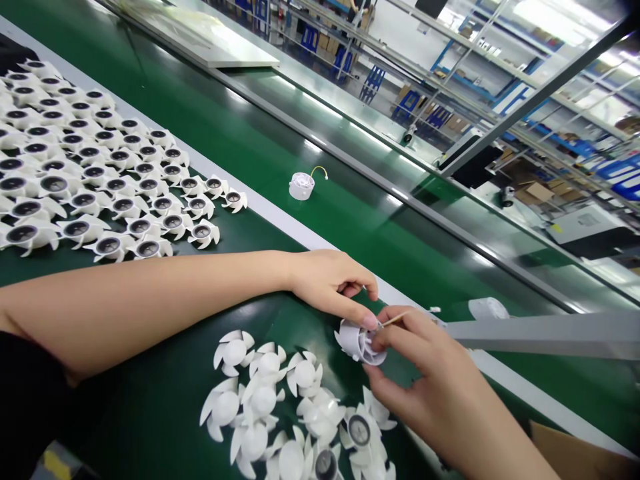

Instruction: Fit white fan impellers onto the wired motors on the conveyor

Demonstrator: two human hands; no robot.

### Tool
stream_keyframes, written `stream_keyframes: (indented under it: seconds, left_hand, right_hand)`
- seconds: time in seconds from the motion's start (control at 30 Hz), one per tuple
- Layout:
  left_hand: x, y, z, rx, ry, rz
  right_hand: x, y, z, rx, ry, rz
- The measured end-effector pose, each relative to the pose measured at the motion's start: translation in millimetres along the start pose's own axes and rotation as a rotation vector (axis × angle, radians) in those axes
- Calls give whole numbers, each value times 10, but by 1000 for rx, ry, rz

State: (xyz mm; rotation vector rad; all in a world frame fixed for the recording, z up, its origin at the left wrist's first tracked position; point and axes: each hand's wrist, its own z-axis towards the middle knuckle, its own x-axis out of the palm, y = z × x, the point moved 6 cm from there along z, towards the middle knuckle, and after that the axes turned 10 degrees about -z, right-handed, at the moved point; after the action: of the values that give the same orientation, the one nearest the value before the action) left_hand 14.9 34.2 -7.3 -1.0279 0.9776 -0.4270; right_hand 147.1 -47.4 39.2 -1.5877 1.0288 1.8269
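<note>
My right hand [425, 360] grips a small white fan housing [354, 340] between thumb and fingers, with the index fingertip at its open side. White fan blades stick out at the housing's left end. A thin wire with a white plug [435, 309] runs from the housing over my right fingers. The thumb of my left hand [333, 280] touches the housing's upper rim; its other fingers are bent and stand apart from the thumb. Just below lie several loose white fan impellers [263, 398], most with hubs up, a few showing dark centres.
Many white impellers with dark centres [95, 173] cover the bench at left. Past a pale edge strip runs a green conveyor belt [240, 150], bearing a white housing with a yellow wire [301, 187]. Another white piece [487, 308] sits behind a grey metal bar [545, 335] at right.
</note>
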Motion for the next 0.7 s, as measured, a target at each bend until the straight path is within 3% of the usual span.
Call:
stream_keyframes:
  seconds: [0.3, 0.5, 0.7]
  left_hand:
    - [19, 7, 10, 17, -13, 49]
    - [-48, 18, 16, -7, 30, 13]
    - [-23, 22, 23, -63, 49, 4]
  right_hand:
    - [134, -43, 27, -17, 70, -7]
    - [125, -85, 42, -6, 16, 35]
    - [139, -106, 63, 20, 46, 58]
